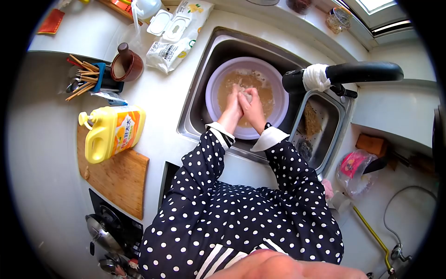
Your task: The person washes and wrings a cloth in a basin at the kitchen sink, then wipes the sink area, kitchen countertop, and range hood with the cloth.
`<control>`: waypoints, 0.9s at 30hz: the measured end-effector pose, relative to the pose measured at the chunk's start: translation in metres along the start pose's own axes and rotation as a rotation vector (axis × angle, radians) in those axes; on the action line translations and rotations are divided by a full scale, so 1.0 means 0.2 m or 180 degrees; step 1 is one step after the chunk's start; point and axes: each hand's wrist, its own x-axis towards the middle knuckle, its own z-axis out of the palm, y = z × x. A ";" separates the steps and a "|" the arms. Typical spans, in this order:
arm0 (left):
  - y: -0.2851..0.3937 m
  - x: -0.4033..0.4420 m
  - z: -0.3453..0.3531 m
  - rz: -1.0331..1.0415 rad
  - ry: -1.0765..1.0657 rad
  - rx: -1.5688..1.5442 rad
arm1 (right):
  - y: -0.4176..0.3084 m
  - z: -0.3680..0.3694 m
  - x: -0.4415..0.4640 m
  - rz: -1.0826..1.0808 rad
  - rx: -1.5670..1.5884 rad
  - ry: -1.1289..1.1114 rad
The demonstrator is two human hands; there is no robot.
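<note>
A lilac basin (213,109) stands in the steel sink (195,109) and holds cloudy brownish water (266,95) with some foam. Over the water, my left hand (233,106) and my right hand (253,110) meet with fingers closed together. Between them shows a bit of something pale and greyish (248,97), mostly covered by the fingers; its kind is unclear. Both wrists come in over the basin's near rim, with the white cuffs just outside it.
A black faucet (362,72) wrapped in white cloth reaches in from the right, beside a small side basin (337,125) with a brown scrubber (311,120). Left on the counter are a yellow jug (114,132), cutting board (116,179), wipes pack (174,39), brown pot (134,67) and utensil holder (107,80).
</note>
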 end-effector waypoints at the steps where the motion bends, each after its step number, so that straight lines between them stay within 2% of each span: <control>1: -0.01 -0.01 0.01 0.0265 0.0041 0.0355 | 0.02 0.01 0.03 0.0162 0.0130 0.0036; 2: -0.01 -0.03 0.03 0.0526 0.0078 0.0712 | 0.07 0.03 0.07 0.0309 0.0449 0.0122; 4: -0.01 -0.06 0.06 0.1051 0.0226 0.1391 | 0.13 -0.02 0.12 0.0932 0.0949 -0.0262; 5: 0.00 -0.05 0.04 0.1258 0.0191 0.2045 | 0.13 -0.06 0.14 0.1243 0.1198 -0.0456; 6: 0.01 -0.03 0.01 0.1465 0.0153 0.2699 | 0.18 -0.09 0.18 0.1713 0.1022 -0.0836; 7: 0.03 0.00 -0.02 0.1677 0.0117 0.3352 | 0.24 -0.13 0.23 0.1573 0.0251 -0.1010; 9: 0.06 0.11 -0.12 0.1264 0.0211 0.3329 | 0.38 -0.17 0.29 0.1247 -0.1276 -0.1323; 11: 0.12 0.11 -0.14 0.0770 0.0502 0.3296 | 0.59 -0.11 0.24 0.0310 -0.2444 -0.0449; 12: 0.11 0.13 -0.17 0.0950 0.0608 0.3342 | 0.70 -0.07 0.17 -0.0154 -0.2965 -0.0127; 13: 0.10 0.14 -0.19 0.0776 0.0494 0.3188 | 0.71 -0.05 0.12 -0.0636 -0.3465 0.0206; 15: 0.08 0.13 -0.23 0.0430 0.0265 0.2883 | 0.72 -0.06 0.09 -0.0147 -0.3179 -0.0779; 17: 0.10 0.03 -0.18 -0.0045 0.0320 0.2812 | 0.69 -0.09 0.16 0.0784 -0.2400 -0.1770; 19: 0.09 0.00 -0.15 -0.0280 0.0431 0.2606 | 0.57 -0.11 0.15 0.0499 -0.1772 -0.1540; 21: 0.09 0.05 -0.18 -0.0637 0.0302 0.1840 | 0.22 -0.15 0.12 0.0037 -0.0832 -0.1495; 22: 0.10 0.08 -0.19 -0.0801 0.0235 0.1444 | 0.06 -0.17 0.09 -0.0304 -0.0715 -0.1592; 25: 0.20 -0.33 -0.11 -0.0189 -0.1240 0.0532 | -0.32 -0.23 -0.04 -0.0920 -0.0541 -0.1869; 27: 0.14 -0.32 -0.10 0.0128 -0.0944 0.0402 | -0.35 -0.22 -0.07 -0.0918 -0.0646 -0.1713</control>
